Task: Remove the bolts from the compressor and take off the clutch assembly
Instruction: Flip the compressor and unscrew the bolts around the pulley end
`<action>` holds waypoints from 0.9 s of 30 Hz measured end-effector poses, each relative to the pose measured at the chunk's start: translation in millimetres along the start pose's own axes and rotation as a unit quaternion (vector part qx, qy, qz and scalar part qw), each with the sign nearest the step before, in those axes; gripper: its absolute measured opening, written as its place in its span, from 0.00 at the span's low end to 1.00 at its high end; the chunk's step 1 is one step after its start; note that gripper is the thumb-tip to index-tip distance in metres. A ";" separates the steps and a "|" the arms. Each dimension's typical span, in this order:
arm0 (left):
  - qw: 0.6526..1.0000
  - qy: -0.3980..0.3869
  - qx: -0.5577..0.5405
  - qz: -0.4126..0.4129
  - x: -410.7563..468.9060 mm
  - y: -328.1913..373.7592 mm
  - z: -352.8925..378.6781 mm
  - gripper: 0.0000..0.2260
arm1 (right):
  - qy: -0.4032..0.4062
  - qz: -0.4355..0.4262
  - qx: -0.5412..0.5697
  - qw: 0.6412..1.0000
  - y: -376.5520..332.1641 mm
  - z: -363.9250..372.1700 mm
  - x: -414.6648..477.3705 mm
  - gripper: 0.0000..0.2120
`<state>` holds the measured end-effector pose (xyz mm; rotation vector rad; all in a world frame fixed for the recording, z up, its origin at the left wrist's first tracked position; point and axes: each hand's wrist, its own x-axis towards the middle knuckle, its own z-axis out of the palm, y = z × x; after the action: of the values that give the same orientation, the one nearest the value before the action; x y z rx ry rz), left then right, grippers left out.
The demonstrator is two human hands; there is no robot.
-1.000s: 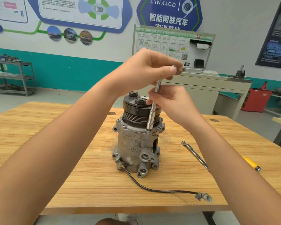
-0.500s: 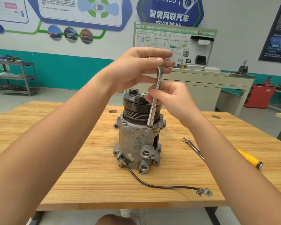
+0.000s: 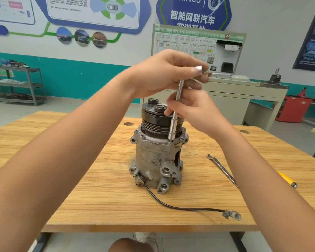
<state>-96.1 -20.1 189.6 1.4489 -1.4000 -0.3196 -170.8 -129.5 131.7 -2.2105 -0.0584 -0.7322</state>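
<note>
Left hand (image 3: 164,75) curled round wrench head (image 3: 198,70); right hand (image 3: 195,110) pinches extension (image 3: 179,89) (socket (image 3: 172,129) on compressor (image 3: 153,157)).

An automotive training workshop: car posters (image 3: 100,13) on the wall, a metal parts rack (image 3: 18,84), a wooden table (image 3: 98,179) carrying a compressor (image 3: 153,160).

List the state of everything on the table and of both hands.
Compressor, upright on the table.
Clutch, mounted on the compressor's top.
Socket driver, near upright, tip on the compressor's upper rim.
Left hand, grips the driver's top.
Right hand, pinches the driver's shaft.
Wrench, lying flat, untouched.
Cable, slack on the table.
</note>
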 end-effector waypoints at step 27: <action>0.962 0.145 0.213 0.088 -5.5 -9.1 21.0 0.04 | 0.270 -0.119 -0.211 0.932 19.8 27.1 -8.5 0.09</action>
<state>-108.8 -27.5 171.2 1.6211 -1.3918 0.3188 -159.4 -122.5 99.8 -2.3332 0.1201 -1.5937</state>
